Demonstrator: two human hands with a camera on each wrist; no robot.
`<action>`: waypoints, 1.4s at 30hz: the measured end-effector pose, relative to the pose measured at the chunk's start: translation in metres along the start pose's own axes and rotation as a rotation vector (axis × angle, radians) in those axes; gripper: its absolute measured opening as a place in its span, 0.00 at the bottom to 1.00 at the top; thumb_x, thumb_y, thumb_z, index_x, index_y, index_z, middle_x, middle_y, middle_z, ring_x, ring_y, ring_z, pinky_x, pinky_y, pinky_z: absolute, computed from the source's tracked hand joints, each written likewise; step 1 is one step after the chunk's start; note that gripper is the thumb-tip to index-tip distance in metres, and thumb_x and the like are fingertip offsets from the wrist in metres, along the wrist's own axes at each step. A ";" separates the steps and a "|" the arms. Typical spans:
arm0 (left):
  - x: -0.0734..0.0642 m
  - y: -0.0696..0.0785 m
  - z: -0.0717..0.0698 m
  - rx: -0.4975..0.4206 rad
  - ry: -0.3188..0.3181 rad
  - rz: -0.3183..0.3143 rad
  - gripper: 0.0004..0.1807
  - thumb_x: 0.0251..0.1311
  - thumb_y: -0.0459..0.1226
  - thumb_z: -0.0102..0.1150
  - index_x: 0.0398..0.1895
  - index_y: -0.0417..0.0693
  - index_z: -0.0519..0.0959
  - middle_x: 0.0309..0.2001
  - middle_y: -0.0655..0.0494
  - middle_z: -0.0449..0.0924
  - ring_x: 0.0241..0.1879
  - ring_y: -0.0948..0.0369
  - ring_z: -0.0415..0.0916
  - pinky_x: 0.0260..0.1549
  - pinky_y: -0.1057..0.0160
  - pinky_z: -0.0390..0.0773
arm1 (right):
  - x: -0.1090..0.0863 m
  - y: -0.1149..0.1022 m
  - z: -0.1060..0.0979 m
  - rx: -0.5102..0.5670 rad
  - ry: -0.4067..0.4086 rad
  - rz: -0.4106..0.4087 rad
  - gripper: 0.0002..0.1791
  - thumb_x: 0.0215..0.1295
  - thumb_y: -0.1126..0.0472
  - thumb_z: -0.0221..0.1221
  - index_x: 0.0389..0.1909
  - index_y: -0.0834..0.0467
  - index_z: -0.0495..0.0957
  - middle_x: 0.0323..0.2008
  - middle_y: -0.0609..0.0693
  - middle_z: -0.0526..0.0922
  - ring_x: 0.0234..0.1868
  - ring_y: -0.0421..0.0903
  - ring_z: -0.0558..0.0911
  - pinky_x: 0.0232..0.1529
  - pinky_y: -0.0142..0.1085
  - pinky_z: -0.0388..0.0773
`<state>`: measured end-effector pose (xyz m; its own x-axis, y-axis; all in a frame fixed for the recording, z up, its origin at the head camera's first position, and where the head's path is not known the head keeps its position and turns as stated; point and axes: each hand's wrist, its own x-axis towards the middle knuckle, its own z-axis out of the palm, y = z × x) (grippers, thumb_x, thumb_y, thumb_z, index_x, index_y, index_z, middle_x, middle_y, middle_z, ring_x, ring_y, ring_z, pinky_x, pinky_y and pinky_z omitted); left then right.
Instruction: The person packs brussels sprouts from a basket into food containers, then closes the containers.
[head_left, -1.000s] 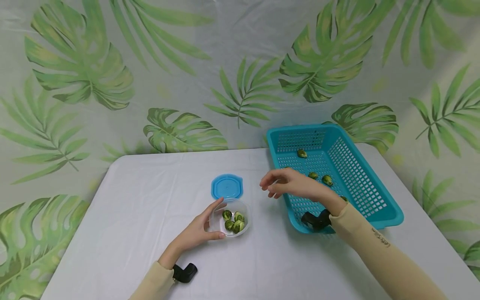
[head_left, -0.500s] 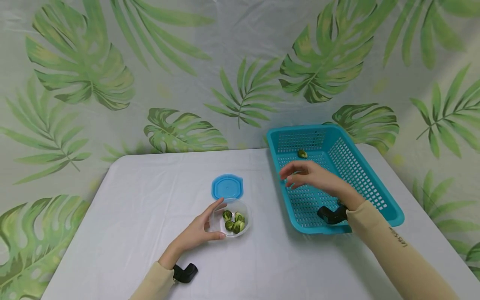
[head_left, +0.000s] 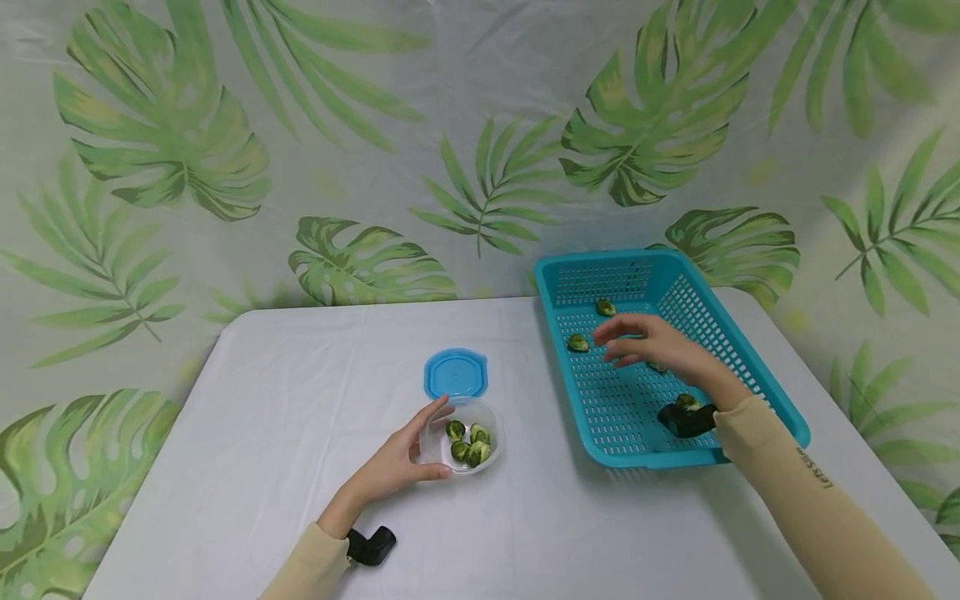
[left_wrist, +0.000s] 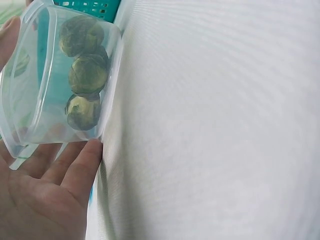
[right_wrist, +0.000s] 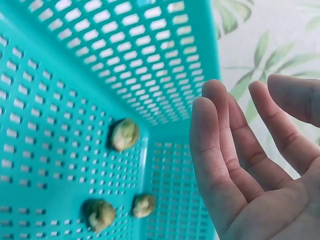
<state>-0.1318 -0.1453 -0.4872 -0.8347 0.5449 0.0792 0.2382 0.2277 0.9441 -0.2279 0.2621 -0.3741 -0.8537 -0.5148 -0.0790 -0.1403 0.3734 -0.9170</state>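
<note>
A small clear plastic container (head_left: pixel 442 461) with several Brussels sprouts (head_left: pixel 476 452) in it stands on the table. My left hand (head_left: pixel 396 463) holds its left side, thumb at the near edge and fingers round the far side. In the left wrist view the fingertips (left_wrist: pixel 92 150) lie against the container's wall. My right hand (head_left: pixel 654 348) hovers over the turquoise basket (head_left: pixel 600 408), fingers loosely bent with nothing between them. Under and around it lie several Brussels sprouts, one near the left wall (head_left: pixel 577 342), another by the far end (head_left: pixel 605 307). Part of the basket floor is hidden by the right arm.
A blue lid (head_left: pixel 456 374) lies flat just behind the container. The white-covered table (head_left: pixel 300 400) extends left and in front. A leaf-patterned cloth (head_left: pixel 360 167) hangs behind the table. Each wrist wears a black camera, the right one (head_left: pixel 686 420) low over the basket.
My right hand has moved right, from beside the basket's left rim to over its middle, uncovering the sprout near the left wall. The left hand and container have stayed put.
</note>
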 end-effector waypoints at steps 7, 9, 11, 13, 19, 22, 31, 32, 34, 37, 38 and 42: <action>0.001 -0.001 -0.001 -0.008 -0.001 0.002 0.53 0.53 0.36 0.70 0.77 0.52 0.45 0.72 0.52 0.54 0.71 0.54 0.50 0.61 0.42 0.59 | 0.000 0.014 -0.011 -0.035 0.038 0.038 0.22 0.70 0.60 0.55 0.58 0.70 0.69 0.57 0.67 0.70 0.45 0.51 0.81 0.48 0.51 0.76; 0.001 -0.001 -0.001 -0.006 -0.001 0.001 0.53 0.53 0.36 0.70 0.77 0.51 0.45 0.72 0.53 0.54 0.71 0.54 0.49 0.61 0.42 0.59 | 0.000 0.017 -0.014 -0.037 0.048 0.053 0.21 0.71 0.61 0.54 0.58 0.71 0.68 0.58 0.68 0.69 0.46 0.55 0.80 0.49 0.53 0.75; 0.001 -0.001 -0.001 -0.004 -0.002 -0.001 0.53 0.54 0.37 0.70 0.77 0.52 0.45 0.72 0.53 0.54 0.71 0.54 0.48 0.61 0.41 0.58 | 0.000 0.021 -0.016 -0.039 0.056 0.072 0.21 0.71 0.61 0.54 0.58 0.70 0.68 0.58 0.69 0.68 0.48 0.60 0.78 0.50 0.55 0.74; 0.001 -0.002 -0.001 -0.003 -0.003 -0.003 0.53 0.54 0.37 0.70 0.77 0.53 0.45 0.72 0.53 0.54 0.71 0.54 0.48 0.61 0.40 0.58 | 0.000 0.025 -0.018 -0.041 0.061 0.085 0.21 0.71 0.61 0.54 0.59 0.70 0.67 0.58 0.70 0.67 0.50 0.64 0.76 0.50 0.56 0.74; 0.001 -0.003 -0.001 -0.003 -0.004 0.005 0.52 0.54 0.37 0.70 0.77 0.62 0.46 0.72 0.53 0.54 0.72 0.54 0.47 0.61 0.40 0.58 | 0.001 0.036 -0.023 -0.061 0.064 0.109 0.22 0.72 0.63 0.51 0.60 0.73 0.66 0.58 0.72 0.66 0.51 0.65 0.76 0.50 0.54 0.75; 0.001 -0.002 -0.001 -0.003 -0.003 0.009 0.52 0.54 0.37 0.70 0.76 0.65 0.47 0.72 0.53 0.55 0.71 0.54 0.48 0.61 0.39 0.58 | 0.002 0.040 -0.026 -0.068 0.055 0.135 0.23 0.72 0.63 0.50 0.61 0.74 0.64 0.59 0.73 0.65 0.52 0.65 0.76 0.50 0.54 0.75; 0.001 -0.001 -0.002 -0.001 -0.003 0.008 0.52 0.54 0.37 0.69 0.76 0.67 0.47 0.72 0.54 0.54 0.71 0.54 0.49 0.61 0.39 0.58 | 0.006 0.045 -0.032 -0.080 0.014 0.235 0.25 0.74 0.62 0.48 0.65 0.73 0.59 0.61 0.73 0.63 0.54 0.66 0.74 0.53 0.54 0.73; 0.001 -0.001 -0.002 0.001 -0.003 0.007 0.52 0.54 0.37 0.69 0.76 0.67 0.47 0.72 0.54 0.54 0.71 0.54 0.49 0.61 0.39 0.58 | 0.007 0.046 -0.033 -0.084 0.011 0.241 0.25 0.74 0.62 0.48 0.65 0.73 0.59 0.61 0.73 0.63 0.54 0.65 0.74 0.53 0.54 0.73; 0.001 -0.001 -0.002 0.001 -0.003 0.007 0.52 0.54 0.37 0.69 0.76 0.67 0.47 0.72 0.54 0.54 0.71 0.54 0.50 0.61 0.39 0.58 | 0.008 0.047 -0.033 -0.090 0.006 0.254 0.25 0.74 0.63 0.48 0.65 0.73 0.59 0.61 0.73 0.63 0.54 0.66 0.74 0.53 0.54 0.73; 0.001 -0.001 -0.003 -0.001 -0.003 0.009 0.52 0.55 0.37 0.69 0.76 0.67 0.47 0.72 0.54 0.54 0.71 0.54 0.50 0.61 0.39 0.58 | 0.010 0.049 -0.034 -0.101 -0.005 0.270 0.25 0.74 0.63 0.47 0.66 0.73 0.59 0.61 0.74 0.62 0.54 0.65 0.74 0.53 0.53 0.73; 0.001 -0.001 -0.003 -0.002 -0.003 0.010 0.52 0.55 0.37 0.69 0.76 0.67 0.46 0.72 0.53 0.54 0.71 0.54 0.49 0.61 0.39 0.58 | 0.010 0.050 -0.034 -0.107 -0.010 0.275 0.25 0.74 0.63 0.47 0.66 0.73 0.59 0.61 0.74 0.62 0.54 0.65 0.74 0.53 0.53 0.73; 0.001 -0.002 -0.003 -0.002 -0.005 0.015 0.52 0.55 0.37 0.69 0.76 0.67 0.46 0.72 0.53 0.54 0.71 0.54 0.49 0.61 0.39 0.58 | 0.012 0.052 -0.034 -0.105 -0.029 0.302 0.25 0.73 0.64 0.46 0.66 0.74 0.57 0.62 0.74 0.61 0.55 0.65 0.74 0.54 0.52 0.73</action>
<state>-0.1350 -0.1474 -0.4877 -0.8284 0.5526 0.0916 0.2498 0.2182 0.9434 -0.2627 0.3013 -0.4096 -0.8504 -0.3897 -0.3535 0.0646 0.5895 -0.8052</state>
